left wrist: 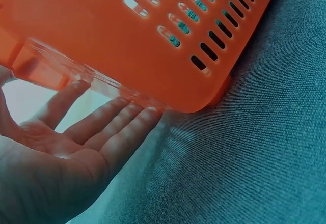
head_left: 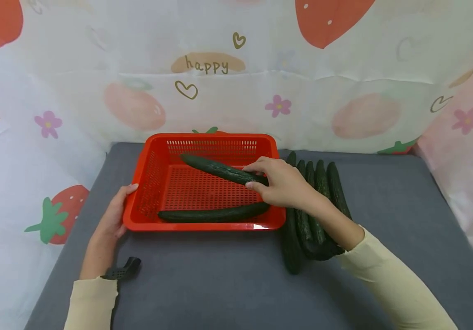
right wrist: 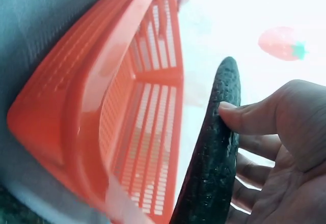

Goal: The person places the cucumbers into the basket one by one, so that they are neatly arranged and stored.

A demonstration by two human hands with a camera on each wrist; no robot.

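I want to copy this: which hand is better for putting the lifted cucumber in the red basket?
Probably the right hand: it grips the lifted cucumber above the red basket. The left hand holds the basket's left rim and has no cucumber.

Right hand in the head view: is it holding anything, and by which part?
The right hand pinches a long, dark-green cucumber near the cucumber's right end in that view.

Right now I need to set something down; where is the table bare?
The table is bare in front of the red basket, between the sleeves, and right of the loose cucumbers. It's crowded where those lie beside the basket, under the right forearm.
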